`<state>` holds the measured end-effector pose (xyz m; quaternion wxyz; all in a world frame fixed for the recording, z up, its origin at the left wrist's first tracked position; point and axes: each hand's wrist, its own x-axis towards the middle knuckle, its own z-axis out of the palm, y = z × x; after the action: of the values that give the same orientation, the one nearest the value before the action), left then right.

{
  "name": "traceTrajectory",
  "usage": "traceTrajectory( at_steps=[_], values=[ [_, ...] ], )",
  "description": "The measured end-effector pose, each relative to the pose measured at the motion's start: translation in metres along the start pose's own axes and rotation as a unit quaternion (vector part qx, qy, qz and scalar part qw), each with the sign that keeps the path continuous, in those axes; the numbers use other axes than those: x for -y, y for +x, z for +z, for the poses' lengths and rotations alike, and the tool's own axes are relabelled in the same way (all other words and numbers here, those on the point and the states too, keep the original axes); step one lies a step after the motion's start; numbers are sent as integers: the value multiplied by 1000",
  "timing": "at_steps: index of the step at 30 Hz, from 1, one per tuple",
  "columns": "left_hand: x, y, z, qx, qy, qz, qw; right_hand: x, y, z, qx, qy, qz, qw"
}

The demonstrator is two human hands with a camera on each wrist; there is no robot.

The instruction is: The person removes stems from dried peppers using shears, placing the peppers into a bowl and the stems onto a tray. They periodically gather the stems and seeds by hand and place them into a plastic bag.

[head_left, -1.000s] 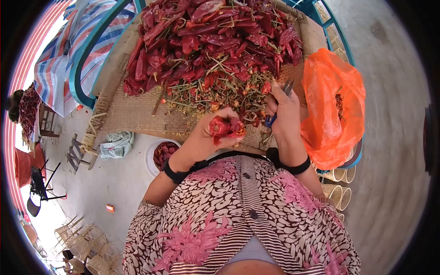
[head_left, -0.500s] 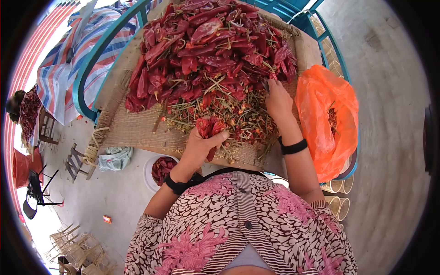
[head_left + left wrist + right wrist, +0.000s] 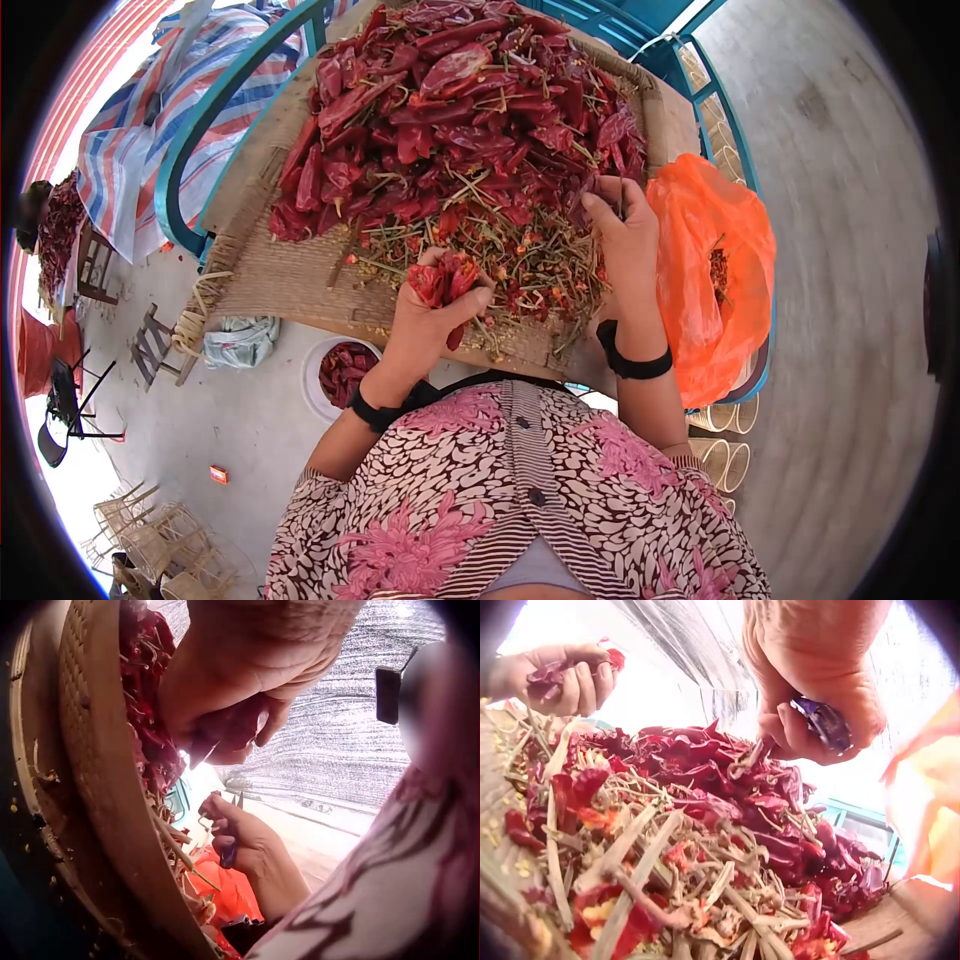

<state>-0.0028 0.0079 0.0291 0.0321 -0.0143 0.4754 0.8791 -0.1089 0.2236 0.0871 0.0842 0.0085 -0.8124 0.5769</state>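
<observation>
My left hand point(image 3: 420, 320) grips a bunch of dried red chili peppers point(image 3: 440, 280) over the near edge of the woven tray point(image 3: 290, 275). In the left wrist view the fingers curl round them. My right hand point(image 3: 630, 235) holds scissors with a blue handle point(image 3: 823, 724) inside the palm; a blade point(image 3: 240, 799) sticks out past the fingers. At its thumb and fingertips it also pinches a dark red chili pepper point(image 3: 579, 205), at the right side of the big heap of chili peppers point(image 3: 450, 120). Cut stems point(image 3: 540, 260) and seeds lie in front of the heap.
An orange plastic bag point(image 3: 715, 330) with stems inside hangs at the right of the tray. A white bucket point(image 3: 312, 385) holding red peppers stands on the floor below left. Teal metal bars point(image 3: 180, 165) frame the tray. Woven baskets and a small wooden stool point(image 3: 150, 345) are around.
My right hand reached from near the tray's front to the heap's right side, then drew back slightly with a chili pepper. The left hand, still holding its bunch, shifted left.
</observation>
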Motion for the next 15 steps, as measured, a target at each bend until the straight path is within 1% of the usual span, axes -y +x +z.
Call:
traceTrajectory(
  at_steps=[1,2,4,5,8,9,12,13,15],
  values=[
    [-2,3,2,11,7,15,1000,6,-4,2,-4,84,26,996],
    [-5,6,3,12,19,13,1000,11,-9,3,11,144,57,988],
    [-10,12,6,13,44,8,999,22,-21,6,42,263,119,956],
    [-9,16,8,14,54,16,998,30,-27,10,46,298,164,939],
    [-4,22,16,40,31,84,995,35,-41,18,121,377,287,872],
    [0,26,17,66,30,135,988,30,-44,22,151,401,314,847],
    [-1,24,20,89,-9,126,988,20,-54,37,198,414,350,817],
    [1,23,17,83,11,134,987,24,-58,40,229,412,353,809],
    [2,20,15,39,35,132,990,22,-59,40,214,360,320,850]
  ],
)
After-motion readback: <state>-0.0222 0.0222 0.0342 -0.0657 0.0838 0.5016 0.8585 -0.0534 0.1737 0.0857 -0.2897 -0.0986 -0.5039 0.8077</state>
